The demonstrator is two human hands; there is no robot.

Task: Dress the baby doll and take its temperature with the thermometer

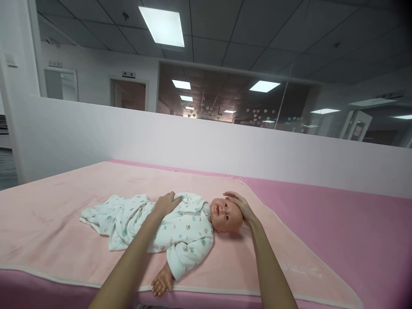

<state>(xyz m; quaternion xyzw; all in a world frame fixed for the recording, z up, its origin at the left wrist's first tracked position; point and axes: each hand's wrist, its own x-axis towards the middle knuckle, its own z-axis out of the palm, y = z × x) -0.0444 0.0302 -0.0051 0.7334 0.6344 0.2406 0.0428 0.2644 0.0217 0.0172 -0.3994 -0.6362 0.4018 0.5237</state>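
Note:
A baby doll [189, 227] in a white patterned sleepsuit lies on its back on a light pink blanket [64, 214], head to the right. My left hand [165, 204] rests flat on the doll's chest, fingers stretched out. My right hand [241, 206] cups the top of the doll's head [225, 214], fingers curved round the crown. One bare doll hand [162, 281] sticks out near the blanket's front edge.
The blanket lies over a darker pink padded surface [347, 231]. A low white partition wall [206, 141] runs behind it. Beyond are glass walls, doors and ceiling lights of an office room.

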